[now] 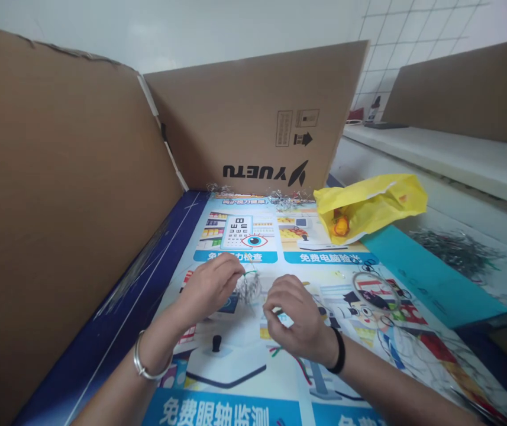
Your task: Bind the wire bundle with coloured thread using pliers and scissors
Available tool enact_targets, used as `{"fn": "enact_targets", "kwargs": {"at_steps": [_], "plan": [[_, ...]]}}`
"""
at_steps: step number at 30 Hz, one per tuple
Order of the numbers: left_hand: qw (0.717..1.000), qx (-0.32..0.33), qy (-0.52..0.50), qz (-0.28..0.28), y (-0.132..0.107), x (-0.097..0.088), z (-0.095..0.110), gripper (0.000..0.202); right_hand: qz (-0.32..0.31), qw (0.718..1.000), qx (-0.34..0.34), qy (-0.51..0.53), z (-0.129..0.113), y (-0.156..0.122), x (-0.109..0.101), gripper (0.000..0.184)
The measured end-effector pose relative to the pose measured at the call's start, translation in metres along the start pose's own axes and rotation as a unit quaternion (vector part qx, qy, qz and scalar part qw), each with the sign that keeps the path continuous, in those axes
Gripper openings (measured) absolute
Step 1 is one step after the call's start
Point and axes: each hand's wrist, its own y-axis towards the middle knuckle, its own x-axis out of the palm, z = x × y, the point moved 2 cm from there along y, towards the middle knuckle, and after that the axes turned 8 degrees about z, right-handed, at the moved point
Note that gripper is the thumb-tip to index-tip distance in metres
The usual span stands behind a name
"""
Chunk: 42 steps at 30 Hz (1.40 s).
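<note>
My left hand (212, 287), with a silver bangle at the wrist, pinches a small green-tipped piece at its fingertips. A tuft of thin silvery wire (248, 288) hangs there. To its right, my right hand (295, 316), wearing a black band, has thumb and index finger curled together in a ring; whether anything sits in the pinch is too small to make out. Below that hand lie short green and red strands (300, 362) on the printed poster (235, 355) covering the table. A coil of pale wire (375, 291) rests to the right of my right hand.
Cardboard panels (235, 118) wall off the left and back. A yellow bag (381, 204) with an orange item inside lies at the back right. Silvery wire scraps (284, 198) lie along the back panel, and a larger wire heap (455, 254) is at right. Scissors-like metal (475, 405) shows bottom right.
</note>
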Motion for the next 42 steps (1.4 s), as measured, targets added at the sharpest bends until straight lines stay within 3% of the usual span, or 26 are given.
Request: {"fn": "enact_targets", "kwargs": {"at_steps": [9,12,18,25,30,42], "plan": [[0.999,0.026,-0.025,-0.015,-0.006,0.011,0.016,0.014,0.065,0.993,0.09,-0.032,0.007,-0.003,-0.001,0.02],[0.999,0.04,-0.019,-0.008,-0.008,0.015,0.02,0.015,0.048,0.991,0.119,-0.044,0.011,-0.003,0.002,0.023],[0.998,0.061,0.002,0.001,-0.011,0.022,0.023,0.017,0.001,0.993,0.112,-0.039,0.02,-0.006,0.009,0.011],[0.997,0.067,-0.013,0.026,-0.011,0.021,0.024,0.017,0.012,0.989,0.146,-0.014,0.019,-0.003,0.007,0.014],[0.997,0.058,-0.053,0.002,-0.01,0.02,0.023,0.018,0.014,0.985,0.169,-0.014,0.021,-0.004,0.007,0.013],[0.998,0.038,-0.044,-0.011,-0.009,0.021,0.023,0.013,0.024,0.992,0.123,-0.003,0.014,-0.004,0.005,0.015]]}}
